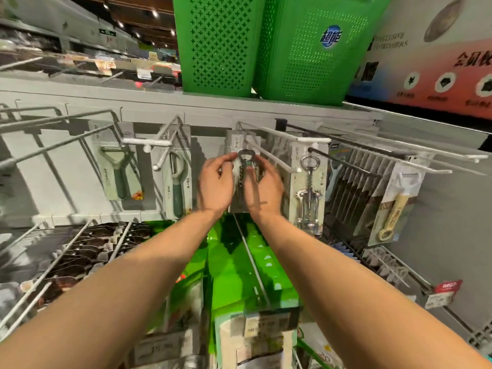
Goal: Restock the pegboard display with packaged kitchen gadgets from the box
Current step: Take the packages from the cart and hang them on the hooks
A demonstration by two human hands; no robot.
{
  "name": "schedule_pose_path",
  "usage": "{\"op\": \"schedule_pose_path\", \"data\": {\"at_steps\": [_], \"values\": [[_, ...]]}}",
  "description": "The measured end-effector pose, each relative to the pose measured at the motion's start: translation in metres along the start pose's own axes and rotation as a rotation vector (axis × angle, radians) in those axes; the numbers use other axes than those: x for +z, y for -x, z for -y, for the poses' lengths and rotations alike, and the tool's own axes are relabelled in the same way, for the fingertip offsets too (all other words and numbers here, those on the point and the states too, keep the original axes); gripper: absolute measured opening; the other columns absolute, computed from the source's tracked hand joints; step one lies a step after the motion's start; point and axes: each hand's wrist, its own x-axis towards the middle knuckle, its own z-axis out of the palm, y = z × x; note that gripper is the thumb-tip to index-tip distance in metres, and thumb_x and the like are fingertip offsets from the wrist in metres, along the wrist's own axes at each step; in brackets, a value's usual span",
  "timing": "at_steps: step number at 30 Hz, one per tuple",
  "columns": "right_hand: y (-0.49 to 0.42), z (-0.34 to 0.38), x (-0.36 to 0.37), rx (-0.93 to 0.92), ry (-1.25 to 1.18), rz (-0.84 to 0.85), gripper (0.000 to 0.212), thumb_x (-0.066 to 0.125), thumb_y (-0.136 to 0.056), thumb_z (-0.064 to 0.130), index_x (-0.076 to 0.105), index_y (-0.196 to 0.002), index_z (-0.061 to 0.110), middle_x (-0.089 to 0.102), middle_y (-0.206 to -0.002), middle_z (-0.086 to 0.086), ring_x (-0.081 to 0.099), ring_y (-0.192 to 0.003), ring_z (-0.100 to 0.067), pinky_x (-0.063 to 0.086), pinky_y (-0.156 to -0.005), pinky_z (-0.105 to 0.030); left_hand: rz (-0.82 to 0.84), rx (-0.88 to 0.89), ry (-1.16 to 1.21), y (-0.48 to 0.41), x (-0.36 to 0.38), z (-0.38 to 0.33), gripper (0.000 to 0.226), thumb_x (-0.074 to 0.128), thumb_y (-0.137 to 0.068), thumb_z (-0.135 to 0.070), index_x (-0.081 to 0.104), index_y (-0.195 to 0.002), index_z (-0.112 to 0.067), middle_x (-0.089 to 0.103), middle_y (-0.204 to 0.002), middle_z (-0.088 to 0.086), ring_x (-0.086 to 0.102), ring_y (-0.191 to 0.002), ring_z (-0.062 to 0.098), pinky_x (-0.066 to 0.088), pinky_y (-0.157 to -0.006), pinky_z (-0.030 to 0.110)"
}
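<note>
Both hands grip one packaged corkscrew (pixel 243 179) at the pegboard hook (pixel 266 153): left hand (pixel 215 186) pinching its upper left edge, right hand (pixel 263 189) curled around its right side.

Two green baskets (pixel 217 43), two peeler packs (pixel 117 169), seemingly two corkscrew packs (pixel 310 187), one cream opener pack (pixel 396 209).

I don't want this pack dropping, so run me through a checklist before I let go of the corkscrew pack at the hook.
1. Grip: left hand and right hand both hold the corkscrew pack: ok.
2. Pack upright, front facing out: ok.
3. Hang hole threaded on the white hook: cannot tell, the top is blurred.
4. Hook's front length bare, with room to slide: ok.
5. Matching product alongside: the hanging corkscrew pack to the right looks the same: ok.
</note>
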Motion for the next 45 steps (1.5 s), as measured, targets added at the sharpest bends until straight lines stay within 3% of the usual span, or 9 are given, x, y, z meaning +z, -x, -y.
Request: {"op": "schedule_pose_path", "data": {"at_steps": [4, 11, 14, 17, 26, 30, 33, 37, 45], "values": [[-0.019, -0.001, 0.009, 0.03, -0.044, 0.061, 0.034, 0.05, -0.107, 0.02, 0.055, -0.14, 0.013, 0.058, -0.136, -0.009, 0.048, -0.1, -0.005, 0.024, -0.059, 0.011, 0.081, -0.029, -0.009, -0.017, 0.003, 0.011, 0.046, 0.04, -0.103, -0.032, 0.07, -0.135, -0.019, 0.064, -0.139, 0.002, 0.056, -0.133, 0.011, 0.037, -0.121, 0.03], [-0.02, 0.008, 0.006, -0.025, 0.088, 0.097, 0.031, 0.046, -0.108, 0.011, 0.056, -0.137, 0.008, 0.059, -0.122, -0.009, 0.046, -0.072, -0.002, 0.026, -0.047, 0.009, 0.108, -0.061, -0.02, -0.019, 0.0, 0.004, 0.04, 0.041, -0.111, -0.022, 0.062, -0.144, -0.014, 0.059, -0.149, 0.006, 0.049, -0.142, 0.017, 0.031, -0.117, 0.023], [-0.007, 0.012, -0.004, 0.012, 0.103, 0.036, 0.025, 0.049, -0.105, 0.009, 0.061, -0.128, 0.009, 0.057, -0.118, -0.003, 0.049, -0.075, -0.001, 0.04, -0.064, 0.002, 0.102, -0.14, 0.068, -0.008, -0.006, -0.006, 0.046, 0.043, -0.1, -0.04, 0.064, -0.138, -0.025, 0.064, -0.138, 0.011, 0.059, -0.131, 0.027, 0.044, -0.117, 0.044], [0.018, 0.016, -0.022, -0.077, 0.078, 0.031, 0.034, 0.05, -0.103, 0.006, 0.061, -0.135, 0.007, 0.063, -0.132, -0.012, 0.059, -0.112, -0.022, 0.04, -0.093, -0.015, 0.109, -0.168, 0.119, 0.01, -0.007, -0.015, 0.043, 0.047, -0.09, -0.045, 0.066, -0.126, -0.031, 0.069, -0.13, -0.001, 0.066, -0.121, 0.025, 0.053, -0.107, 0.052], [0.104, -0.018, -0.123, 0.087, 0.002, -0.19, 0.024, 0.052, -0.103, 0.026, 0.071, -0.116, 0.019, 0.074, -0.11, -0.001, 0.066, -0.104, -0.02, 0.048, -0.092, -0.031, 0.267, -0.241, 0.17, 0.117, 0.038, -0.051, 0.023, 0.056, -0.095, -0.043, 0.066, -0.112, -0.03, 0.069, -0.101, -0.013, 0.073, -0.1, 0.026, 0.06, -0.094, 0.053], [0.13, -0.05, -0.187, 0.143, 0.055, -0.307, 0.023, 0.053, -0.103, 0.031, 0.071, -0.113, 0.021, 0.075, -0.105, 0.0, 0.066, -0.101, -0.019, 0.043, -0.082, -0.027, 0.397, -0.299, 0.205, 0.166, 0.089, -0.08, 0.017, 0.052, -0.108, -0.025, 0.062, -0.12, -0.02, 0.069, -0.097, -0.001, 0.067, -0.073, 0.019, 0.057, -0.065, 0.036], [0.149, -0.078, -0.236, 0.19, 0.08, -0.39, 0.022, 0.055, -0.103, 0.028, 0.072, -0.112, 0.017, 0.075, -0.103, -0.003, 0.063, -0.095, -0.017, 0.033, -0.073, -0.02, 0.495, -0.292, 0.23, 0.204, 0.134, -0.099, 0.012, 0.05, -0.109, -0.02, 0.062, -0.111, -0.022, 0.069, -0.094, -0.001, 0.065, -0.071, 0.02, 0.059, -0.066, 0.035], [0.179, -0.122, -0.31, 0.31, 0.08, -0.477, 0.02, 0.056, -0.101, 0.028, 0.072, -0.109, 0.018, 0.076, -0.103, -0.004, 0.067, -0.099, -0.022, 0.045, -0.083, -0.027, 0.633, -0.319, 0.262, 0.264, 0.206, -0.118, 0.008, 0.053, -0.109, -0.022, 0.06, -0.113, -0.019, 0.068, -0.091, 0.002, 0.06, -0.053, 0.01, 0.046, -0.042, 0.022], [0.247, -0.253, -0.46, 0.604, 0.151, -0.597, 0.024, 0.056, -0.1, 0.033, 0.072, -0.109, 0.017, 0.076, -0.101, -0.005, 0.065, -0.098, -0.026, 0.041, -0.078, -0.027, 0.968, -0.361, 0.237, 0.411, 0.358, -0.147, 0.017, 0.052, -0.109, -0.021, 0.056, -0.092, -0.025, 0.064, -0.085, 0.003, 0.052, -0.055, 0.018, 0.039, -0.05, 0.025]]}}
